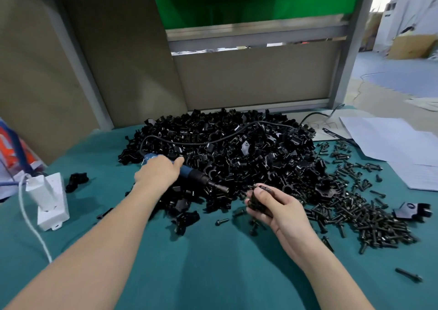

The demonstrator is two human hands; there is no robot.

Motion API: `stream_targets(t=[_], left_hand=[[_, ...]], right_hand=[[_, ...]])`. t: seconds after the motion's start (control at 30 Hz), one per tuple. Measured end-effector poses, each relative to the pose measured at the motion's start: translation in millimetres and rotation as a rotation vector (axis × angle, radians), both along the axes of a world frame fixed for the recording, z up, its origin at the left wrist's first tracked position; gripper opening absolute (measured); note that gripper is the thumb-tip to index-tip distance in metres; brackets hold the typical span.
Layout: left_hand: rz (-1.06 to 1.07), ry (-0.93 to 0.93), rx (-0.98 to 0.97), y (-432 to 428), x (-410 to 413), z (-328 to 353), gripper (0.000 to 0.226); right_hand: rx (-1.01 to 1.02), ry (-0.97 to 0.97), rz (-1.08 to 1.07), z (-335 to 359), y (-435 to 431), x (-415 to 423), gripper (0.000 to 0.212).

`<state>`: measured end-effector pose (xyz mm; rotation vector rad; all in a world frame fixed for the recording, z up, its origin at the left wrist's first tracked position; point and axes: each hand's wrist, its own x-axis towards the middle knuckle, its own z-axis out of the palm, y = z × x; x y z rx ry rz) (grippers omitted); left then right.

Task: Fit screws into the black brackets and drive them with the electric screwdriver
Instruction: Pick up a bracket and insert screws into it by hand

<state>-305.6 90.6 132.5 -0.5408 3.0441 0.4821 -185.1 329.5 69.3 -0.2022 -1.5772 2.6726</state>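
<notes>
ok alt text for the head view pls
The left hand holds a blue electric screwdriver at the edge of a big pile of black brackets, while the right hand holds one bracket. Loose screws lie scattered to the right on the teal cloth.

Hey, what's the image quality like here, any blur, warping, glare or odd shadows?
Head view: wide-angle warp bows the grey frame posts; the green panel behind is blurred, while the bracket pile, left hand and right hand look fairly sharp; soft shadows lie beside the forearms on the teal cloth; the top-right opening is overexposed.
</notes>
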Motion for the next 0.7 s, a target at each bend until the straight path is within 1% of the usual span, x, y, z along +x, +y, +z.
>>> stream_targets(t=[0.07, 0.13, 0.2, 0.23, 0.33, 0.4, 0.47, 0.53, 0.6, 0.63, 0.7], left_hand=[[-0.001, -0.118, -0.027, 9.2, -13.1, 7.7, 0.070], [0.011, -0.233, -0.007, 21.4, -23.8, 12.4, 0.065], [0.028, -0.278, 0.127, 30.5, -31.4, 11.0, 0.051], [0.053, -0.266, 0.246, 32.1, -34.1, 8.2, 0.045], [0.178, -0.124, 0.680, 25.0, -38.6, -3.5, 0.042], [0.216, -0.018, 0.898, 17.8, -37.2, -9.1, 0.040], [0.224, 0.128, 1.121, 11.9, -30.9, -8.6, 0.026], [0.145, 0.251, 1.396, 9.0, -20.7, -1.6, 0.012], [-0.013, 0.316, 1.624, 11.4, -5.6, 10.7, 0.012], [-0.108, 0.335, 1.668, 15.6, 2.1, 17.1, 0.012], [-0.289, 0.387, 1.681, 29.2, 17.2, 29.4, 0.010]], right_hand=[[0.017, 0.009, 0.009, -0.5, -0.1, -1.2, 0.033], [0.024, 0.018, 0.011, -1.3, 0.2, -2.5, 0.043], [0.024, 0.025, 0.014, -1.7, 1.1, -3.2, 0.047], [0.017, 0.028, 0.013, -1.9, 1.9, -3.7, 0.047], [-0.001, 0.029, 0.003, -2.3, 4.6, -4.7, 0.043], [0.007, 0.026, 0.002, -2.7, 5.4, -5.6, 0.046], [0.004, 0.017, -0.001, -3.4, 5.9, -6.1, 0.049], [-0.030, 0.012, -0.013, -3.8, 6.2, -7.1, 0.046], [-0.075, 0.008, -0.031, -2.5, 5.5, -8.9, 0.036], [-0.104, 0.005, -0.038, -1.7, 5.3, -10.0, 0.030], [-0.168, -0.011, -0.049, 0.1, 4.8, -11.0, 0.023]])
